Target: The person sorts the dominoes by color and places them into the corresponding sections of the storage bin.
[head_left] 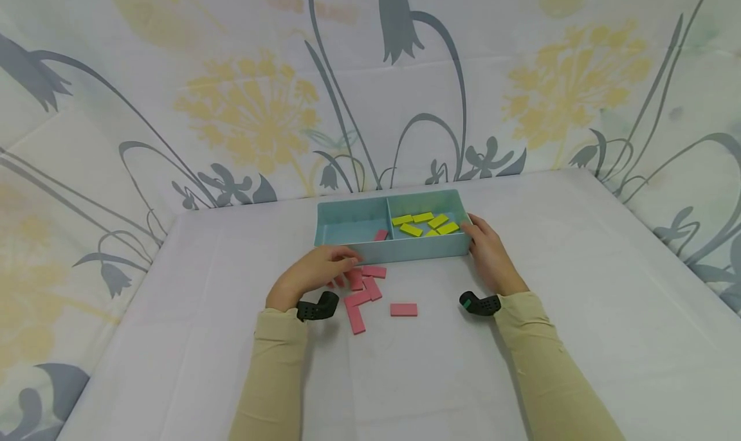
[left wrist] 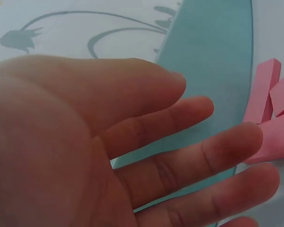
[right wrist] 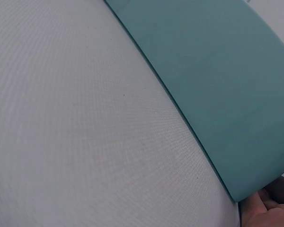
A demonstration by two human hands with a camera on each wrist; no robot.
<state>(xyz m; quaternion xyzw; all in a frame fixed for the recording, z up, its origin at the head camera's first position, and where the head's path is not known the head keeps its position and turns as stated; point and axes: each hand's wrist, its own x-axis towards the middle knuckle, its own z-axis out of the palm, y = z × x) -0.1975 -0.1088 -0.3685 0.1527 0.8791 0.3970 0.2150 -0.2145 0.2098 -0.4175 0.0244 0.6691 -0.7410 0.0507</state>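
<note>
A light teal box [head_left: 370,253] with a divider stands on the table. Its left compartment holds one pink block [head_left: 380,235]; several yellow blocks [head_left: 411,230] lie in the right one. My left hand [head_left: 315,270] hovers by the box's front wall, over a loose group of pink blocks [head_left: 356,319]. In the left wrist view its fingers [left wrist: 236,146] are spread and hold nothing, fingertips right at a pink block [left wrist: 274,137]. At the box's right end, my right hand [head_left: 492,258] grips the side wall near the front corner. Most of that hand is outside the right wrist view.
A single pink block [head_left: 403,310] lies apart, right of the group. Behind the box rises a white cloth [head_left: 359,107] with grey and yellow flower prints. The table [head_left: 226,267] is covered with white cloth.
</note>
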